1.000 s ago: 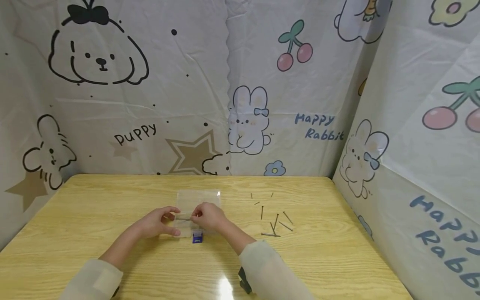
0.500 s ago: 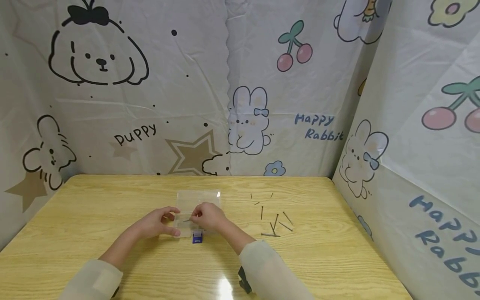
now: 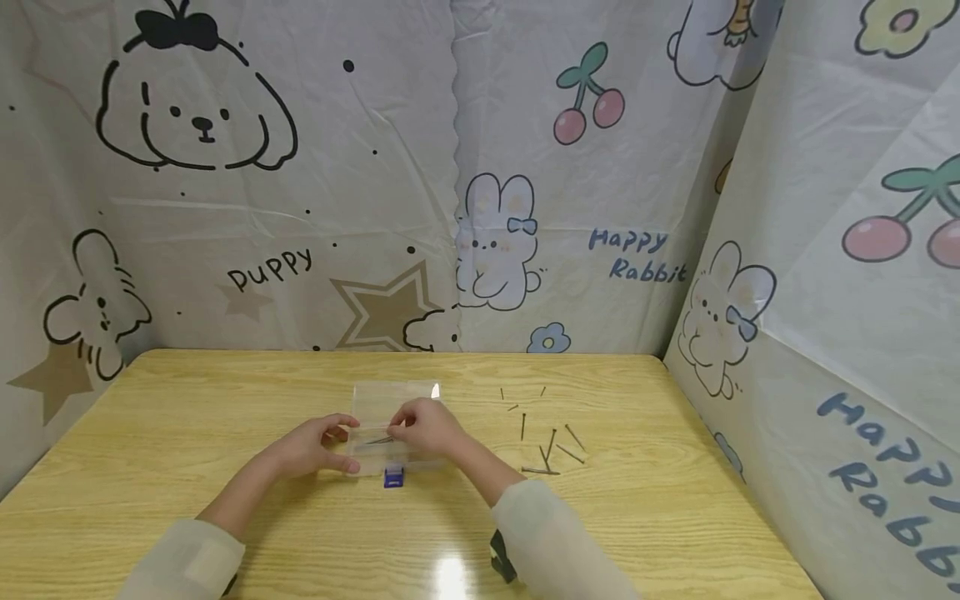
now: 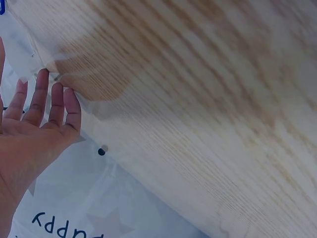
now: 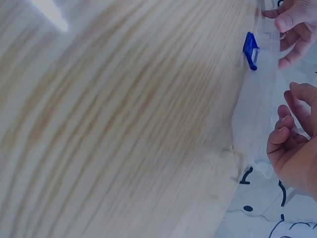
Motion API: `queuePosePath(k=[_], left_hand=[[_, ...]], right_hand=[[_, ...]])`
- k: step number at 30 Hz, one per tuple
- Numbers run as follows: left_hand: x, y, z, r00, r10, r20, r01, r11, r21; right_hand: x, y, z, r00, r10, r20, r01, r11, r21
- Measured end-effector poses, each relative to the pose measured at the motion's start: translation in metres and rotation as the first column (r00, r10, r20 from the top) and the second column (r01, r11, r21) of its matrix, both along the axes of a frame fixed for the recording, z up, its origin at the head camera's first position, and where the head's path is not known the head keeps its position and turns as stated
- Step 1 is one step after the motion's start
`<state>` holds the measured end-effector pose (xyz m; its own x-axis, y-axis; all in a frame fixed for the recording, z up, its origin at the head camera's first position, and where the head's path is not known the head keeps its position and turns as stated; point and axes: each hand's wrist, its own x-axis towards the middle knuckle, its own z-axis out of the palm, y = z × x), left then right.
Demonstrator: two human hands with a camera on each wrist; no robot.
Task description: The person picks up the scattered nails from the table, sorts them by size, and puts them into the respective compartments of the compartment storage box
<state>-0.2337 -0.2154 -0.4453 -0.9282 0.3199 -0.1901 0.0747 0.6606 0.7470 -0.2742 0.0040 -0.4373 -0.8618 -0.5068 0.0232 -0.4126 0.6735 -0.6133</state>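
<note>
A clear plastic box (image 3: 372, 457) lies on the table with its lid (image 3: 372, 402) raised at the back and a blue latch (image 3: 393, 477) at its front. My left hand (image 3: 317, 443) holds the box's left end, thumb near the front corner and fingers toward the back. Inside, dark thin nails (image 3: 377, 441) lie slantwise. Over the box is my right hand (image 3: 426, 427), its thumb and index fingertips right at the nails' upper end. In the right wrist view, the right hand's (image 5: 297, 144) other fingers are curled in, and nothing shows between thumb and index.
To the right of the box, several long nails (image 3: 553, 443) lie scattered on the wooden table (image 3: 645, 500). Behind them are 3 small thin nails (image 3: 513, 407). A printed cloth (image 3: 300, 167) stands as a wall behind the table and along its sides.
My right hand has shifted slightly right and back. The nail beneath its fingers has gone from lying nearly level to slanting in the box. My left hand has stayed in place.
</note>
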Motion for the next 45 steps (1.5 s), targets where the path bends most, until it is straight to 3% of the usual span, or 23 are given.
queuePosePath(k=[10, 35, 45], left_hand=[[-0.002, 0.0, -0.002, 1.0, 0.006, 0.003, -0.006, 1.0, -0.008], [0.0, 0.0, -0.003, 1.0, -0.011, -0.014, 0.011, 1.0, 0.001], [0.0, 0.002, -0.002, 1.0, -0.011, -0.02, 0.011, 1.0, 0.0]], right_hand=[[0.002, 0.017, 0.012, 1.0, 0.021, 0.012, -0.021, 1.0, 0.009], [-0.004, 0.088, 0.009, 0.999, -0.046, 0.008, 0.046, 0.999, -0.004], [-0.005, 0.12, 0.006, 0.994, -0.107, 0.01, 0.107, 0.994, 0.01]])
